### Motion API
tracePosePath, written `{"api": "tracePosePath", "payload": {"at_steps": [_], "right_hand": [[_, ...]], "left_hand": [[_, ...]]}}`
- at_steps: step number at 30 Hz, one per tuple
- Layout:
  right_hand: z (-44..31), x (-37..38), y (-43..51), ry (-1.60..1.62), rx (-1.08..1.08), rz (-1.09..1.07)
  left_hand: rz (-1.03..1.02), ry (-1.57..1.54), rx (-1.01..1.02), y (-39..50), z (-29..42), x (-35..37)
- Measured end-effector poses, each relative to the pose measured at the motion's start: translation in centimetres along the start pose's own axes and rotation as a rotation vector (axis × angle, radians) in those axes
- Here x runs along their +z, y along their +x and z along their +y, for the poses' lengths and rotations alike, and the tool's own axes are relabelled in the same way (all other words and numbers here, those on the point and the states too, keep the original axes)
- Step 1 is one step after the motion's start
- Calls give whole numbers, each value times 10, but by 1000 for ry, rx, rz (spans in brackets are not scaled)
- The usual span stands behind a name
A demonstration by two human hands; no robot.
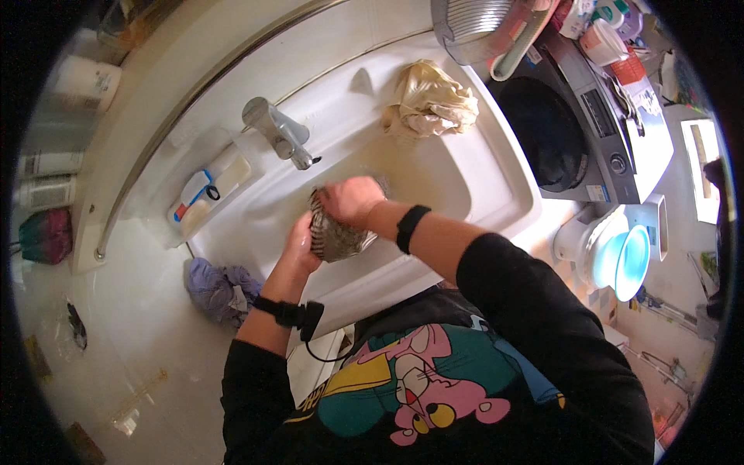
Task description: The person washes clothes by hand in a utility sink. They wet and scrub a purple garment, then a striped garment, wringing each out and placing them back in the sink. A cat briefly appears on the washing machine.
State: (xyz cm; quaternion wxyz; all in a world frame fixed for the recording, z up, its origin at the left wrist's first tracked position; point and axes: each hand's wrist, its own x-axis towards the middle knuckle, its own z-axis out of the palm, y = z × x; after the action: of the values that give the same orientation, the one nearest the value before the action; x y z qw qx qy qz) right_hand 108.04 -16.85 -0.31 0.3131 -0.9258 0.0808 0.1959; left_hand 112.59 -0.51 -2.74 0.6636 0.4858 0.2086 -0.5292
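Observation:
Both my hands grip a wet, dark striped cloth (343,237) over a white ceramic sink (494,163). My left hand (301,241) holds the cloth's left edge, its thumb side up. Slightly blurred, my right hand (353,200) presses on the top of the cloth, closed around part of it. Cloudy water (424,168) stands in the basin beyond my hands. A crumpled cream cloth (430,102) rests on the sink's far right corner. Behind my hands rises a chrome faucet (279,133) with no visible stream.
A clear soap tray (203,192) with soap bars and a blue-handled brush sits left of the faucet. A bunched lavender cloth (221,290) lies against the sink's left side. At right stand a grey washing machine (587,128), a ribbed plastic washboard (474,26) and stacked basins (630,264).

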Motion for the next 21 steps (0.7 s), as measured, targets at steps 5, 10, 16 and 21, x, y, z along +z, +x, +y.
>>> {"api": "tracePosePath", "payload": {"at_steps": [5,10,16,21], "right_hand": [[62,-5,-1,-15,-42,381],[87,4,-31,-251,-388,-103],[86,3,-36,-394,36,-413],[44,-49,-38,78,-341,-147]], "left_hand": [[165,434,42,-42,2,-1],[186,1331,116,-25,-4,-35],[-4,1421,505,15,-5,-1],[-333,1444,516,23,-20,39]]}}
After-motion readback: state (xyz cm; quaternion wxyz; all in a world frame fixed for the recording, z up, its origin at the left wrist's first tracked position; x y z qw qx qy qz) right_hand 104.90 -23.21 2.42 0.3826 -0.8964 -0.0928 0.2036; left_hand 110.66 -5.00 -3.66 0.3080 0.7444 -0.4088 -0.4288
